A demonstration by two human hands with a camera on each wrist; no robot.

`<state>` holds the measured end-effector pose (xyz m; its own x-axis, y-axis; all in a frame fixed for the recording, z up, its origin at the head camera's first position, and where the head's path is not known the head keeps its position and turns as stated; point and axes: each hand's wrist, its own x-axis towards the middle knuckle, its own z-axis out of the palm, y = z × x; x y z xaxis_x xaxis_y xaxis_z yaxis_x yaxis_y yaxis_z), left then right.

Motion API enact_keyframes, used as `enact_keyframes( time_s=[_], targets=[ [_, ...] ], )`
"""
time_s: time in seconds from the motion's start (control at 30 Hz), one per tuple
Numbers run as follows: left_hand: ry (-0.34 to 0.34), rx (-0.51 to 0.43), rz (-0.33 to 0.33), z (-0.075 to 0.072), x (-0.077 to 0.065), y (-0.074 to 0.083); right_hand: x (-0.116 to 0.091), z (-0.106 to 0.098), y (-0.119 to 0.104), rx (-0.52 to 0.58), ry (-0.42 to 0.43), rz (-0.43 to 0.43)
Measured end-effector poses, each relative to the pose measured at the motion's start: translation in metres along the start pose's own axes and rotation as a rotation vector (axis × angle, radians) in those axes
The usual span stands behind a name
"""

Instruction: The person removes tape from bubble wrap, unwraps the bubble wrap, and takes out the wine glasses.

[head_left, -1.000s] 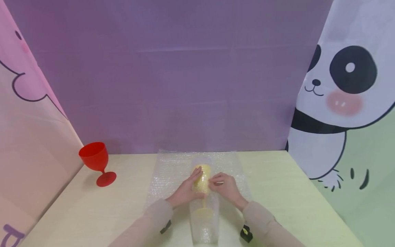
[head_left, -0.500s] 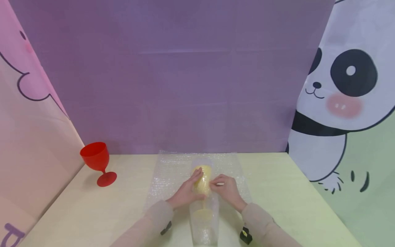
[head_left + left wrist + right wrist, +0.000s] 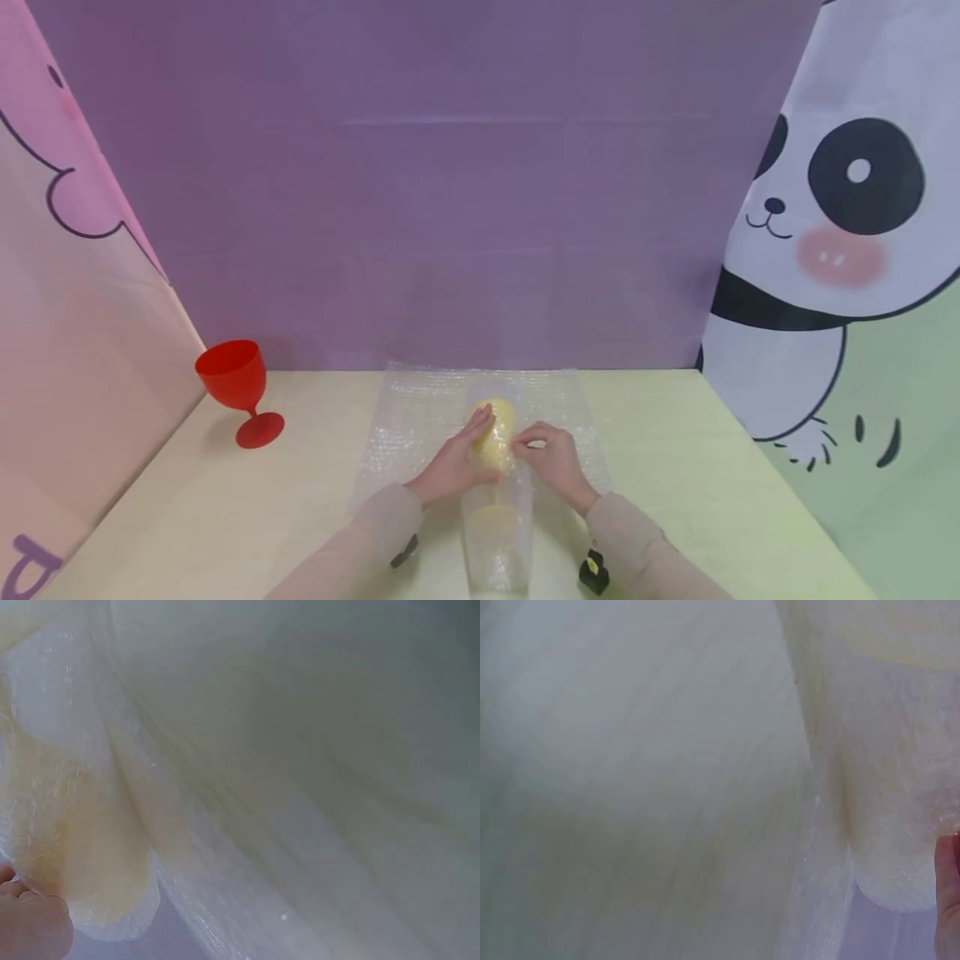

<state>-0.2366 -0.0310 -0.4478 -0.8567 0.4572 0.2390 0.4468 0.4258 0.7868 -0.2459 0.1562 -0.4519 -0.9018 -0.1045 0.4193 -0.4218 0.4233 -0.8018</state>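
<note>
A yellow goblet (image 3: 495,448) lies on its side in clear bubble wrap (image 3: 405,425), bowl toward the back and foot toward me. My left hand (image 3: 453,467) holds it from the left, fingers over the bowl and thumb near the stem. At its right side, my right hand (image 3: 551,457) has curled fingers and pinches the wrap between thumb and index finger. In the left wrist view, the wrapped bowl (image 3: 97,840) shows through the film with a curled hand at its edge. Fingertips (image 3: 946,877) touch the wrapped bowl in the right wrist view.
A red goblet (image 3: 236,379) stands at the back left of the pale table (image 3: 675,467). A purple sheet (image 3: 465,208) hangs behind the table, with printed cartoon panels on both sides. Small dark devices (image 3: 594,572) show beneath the wrists.
Both hands stay at the wrapped goblet, with the right fingertips shifted very slightly right. The head view has tilted a little.
</note>
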Motion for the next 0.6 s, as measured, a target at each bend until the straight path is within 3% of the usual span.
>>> enact_keyframes(
  time_s=[0.3, 0.6],
  targets=[
    [-0.002, -0.007, -0.021, 0.0003, -0.0004, 0.0032, -0.0009, -0.0014, -0.0004, 0.001, 0.002, 0.044],
    [0.008, 0.001, -0.032, 0.0033, 0.0001, 0.0036, -0.0034, -0.0039, -0.0006, 0.048, -0.021, 0.196]
  ],
)
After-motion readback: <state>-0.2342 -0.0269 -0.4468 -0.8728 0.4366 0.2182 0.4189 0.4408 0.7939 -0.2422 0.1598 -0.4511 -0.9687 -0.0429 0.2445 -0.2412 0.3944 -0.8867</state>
